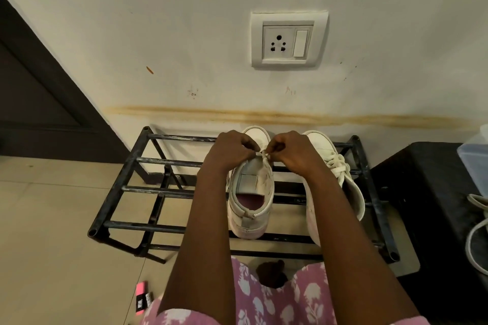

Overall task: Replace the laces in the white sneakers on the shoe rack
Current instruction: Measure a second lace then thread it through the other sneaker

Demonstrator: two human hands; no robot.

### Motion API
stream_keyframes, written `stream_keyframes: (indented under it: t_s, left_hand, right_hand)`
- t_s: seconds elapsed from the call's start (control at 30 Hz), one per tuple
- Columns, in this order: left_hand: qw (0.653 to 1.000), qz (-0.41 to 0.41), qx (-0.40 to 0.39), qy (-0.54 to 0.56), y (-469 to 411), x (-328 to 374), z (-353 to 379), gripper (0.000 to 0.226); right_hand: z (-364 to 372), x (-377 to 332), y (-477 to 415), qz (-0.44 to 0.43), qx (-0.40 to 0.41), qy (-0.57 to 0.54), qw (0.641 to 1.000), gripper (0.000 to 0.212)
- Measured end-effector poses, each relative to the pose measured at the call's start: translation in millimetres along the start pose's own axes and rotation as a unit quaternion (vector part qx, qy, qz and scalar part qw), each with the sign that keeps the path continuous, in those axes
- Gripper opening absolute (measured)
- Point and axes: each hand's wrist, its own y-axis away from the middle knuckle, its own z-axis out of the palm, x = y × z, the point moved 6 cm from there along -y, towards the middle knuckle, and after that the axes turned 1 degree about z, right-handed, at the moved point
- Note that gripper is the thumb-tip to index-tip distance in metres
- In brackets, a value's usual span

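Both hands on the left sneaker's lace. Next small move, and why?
Probably pull the lace taut at the toe-end eyelets: left hand and right hand both pinch it there, the left sneaker shows a bare tongue, the right sneaker is laced.

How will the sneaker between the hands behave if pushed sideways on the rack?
Likely rocks or slips: the sneaker rests across spaced bars of the shoe rack. Its open upper looks soft, so it probably flexes.

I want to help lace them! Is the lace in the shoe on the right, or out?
In. A white lace crosses the front of the right sneaker, beside the right hand.
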Motion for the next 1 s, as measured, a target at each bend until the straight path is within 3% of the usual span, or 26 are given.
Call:
stream_keyframes:
  t_s: [0.2, 0.5, 0.67, 0.8, 0.9, 1.0]
  left_hand:
    - [0.999, 0.003, 0.025, 0.029, -1, -1, -1, 0.014]
    - [1.000, 0.004, 0.022, 0.018, -3, -2, 1, 0.011]
    - [1.000, -0.009, 0.010, 0.000, -2, 1, 2, 0.012]
    - [0.999, -0.011, -0.019, -0.035, -2, 5, 6, 0.022]
    - [0.997, -0.009, -0.042, -0.070, 0, 8, 8, 0.025]
    - [0.996, -0.009, -0.051, -0.076, 0, 10, 8, 0.024]
  right_hand:
    - [5, 1, -1, 0.010, 0.001, -0.007, 1.000, 0.019]
    - [7, 3, 1, 0.014, -0.017, -0.009, 1.000, 0.005]
    - [11, 5, -3, 0.020, -0.008, 0.013, 1.000, 0.018]
    - [8, 12, -4, 0.045, -0.011, -0.116, 0.992, 0.016]
    - [3, 16, 1, 0.067, -0.032, -0.259, 0.963, 0.010]
    - [-4, 18, 1, 0.031, -0.026, -0.170, 0.985, 0.013]
